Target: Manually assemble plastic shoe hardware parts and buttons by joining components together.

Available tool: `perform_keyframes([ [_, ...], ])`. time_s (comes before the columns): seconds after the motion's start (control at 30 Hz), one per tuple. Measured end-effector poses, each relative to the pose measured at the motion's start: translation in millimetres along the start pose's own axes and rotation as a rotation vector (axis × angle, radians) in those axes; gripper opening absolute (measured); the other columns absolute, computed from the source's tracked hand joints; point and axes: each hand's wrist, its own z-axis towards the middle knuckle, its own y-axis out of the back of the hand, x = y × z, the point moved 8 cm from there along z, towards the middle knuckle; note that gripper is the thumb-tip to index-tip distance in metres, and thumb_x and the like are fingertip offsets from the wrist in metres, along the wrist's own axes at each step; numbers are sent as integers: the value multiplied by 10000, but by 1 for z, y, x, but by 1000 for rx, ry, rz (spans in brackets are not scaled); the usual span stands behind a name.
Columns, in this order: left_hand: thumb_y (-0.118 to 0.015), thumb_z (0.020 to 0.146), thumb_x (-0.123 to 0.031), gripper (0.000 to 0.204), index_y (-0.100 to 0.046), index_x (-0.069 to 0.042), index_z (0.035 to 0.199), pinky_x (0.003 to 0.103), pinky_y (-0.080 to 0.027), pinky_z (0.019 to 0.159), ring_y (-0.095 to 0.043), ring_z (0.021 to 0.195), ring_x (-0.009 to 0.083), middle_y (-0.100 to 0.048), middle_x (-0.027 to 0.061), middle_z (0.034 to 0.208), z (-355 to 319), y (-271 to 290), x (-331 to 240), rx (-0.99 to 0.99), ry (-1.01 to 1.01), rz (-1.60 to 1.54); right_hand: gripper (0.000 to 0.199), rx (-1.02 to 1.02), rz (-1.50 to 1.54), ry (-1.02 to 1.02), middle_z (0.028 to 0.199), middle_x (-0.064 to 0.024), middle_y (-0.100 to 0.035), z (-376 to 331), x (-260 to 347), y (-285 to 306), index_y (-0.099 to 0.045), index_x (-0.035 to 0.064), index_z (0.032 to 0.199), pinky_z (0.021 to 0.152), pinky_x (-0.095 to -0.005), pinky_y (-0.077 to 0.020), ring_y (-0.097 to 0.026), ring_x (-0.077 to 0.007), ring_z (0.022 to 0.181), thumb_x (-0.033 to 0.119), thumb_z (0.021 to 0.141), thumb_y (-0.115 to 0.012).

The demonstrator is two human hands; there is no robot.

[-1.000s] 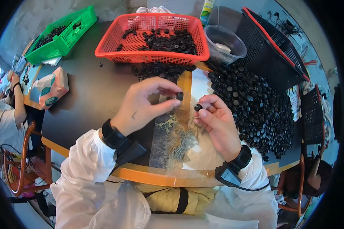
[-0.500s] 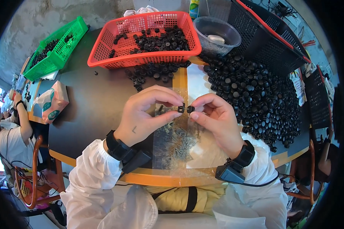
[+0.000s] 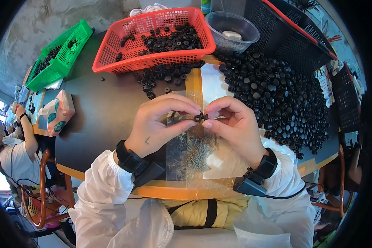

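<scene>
My left hand (image 3: 157, 122) pinches a small black plastic part with an opening (image 3: 198, 118) between thumb and forefinger. Opposite it, my right hand (image 3: 237, 126) grips a small black round piece (image 3: 206, 117) in its fingertips. The two parts meet, or nearly so, above the middle of the table; my fingers cover much of both, so I cannot tell whether they are joined. Below my hands, a heap of small metal screws (image 3: 195, 153) lies on a clear plastic sheet (image 3: 177, 167).
Black round caps (image 3: 273, 95) form a large pile at right. A red basket (image 3: 153, 62) of black parts stands at the back, with loose black parts (image 3: 165, 76) before it. Nearby are a clear tub (image 3: 231, 43), black crate (image 3: 293, 39), green basket (image 3: 56, 68), tissue pack (image 3: 60, 111) and a co-worker (image 3: 18, 153).
My hands have come closer together. The gap with a thin shaft between the two black parts has closed up. The whole view has shifted slightly.
</scene>
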Motion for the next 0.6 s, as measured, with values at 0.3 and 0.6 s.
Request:
perform_keyframes([
  [0.3,-715,729,106,264,-673,12,972,317,-521,865,-658,978,221,-676,143,1045,-1,-3,3,-34,30,-66,185,-32,-66,76,937,-24,-613,-4,7,2,-603,10,924,805,-241,-509,-602,-84,869,-45,796,-725],
  [0.6,-752,704,72,272,-708,-7,961,313,-514,839,-655,957,208,-686,126,1037,0,-1,-1,-22,-2,-6,279,15,-61,2,878,10,-561,0,6,-3,-549,34,1040,705,-210,-473,-540,-50,800,47,830,-732],
])
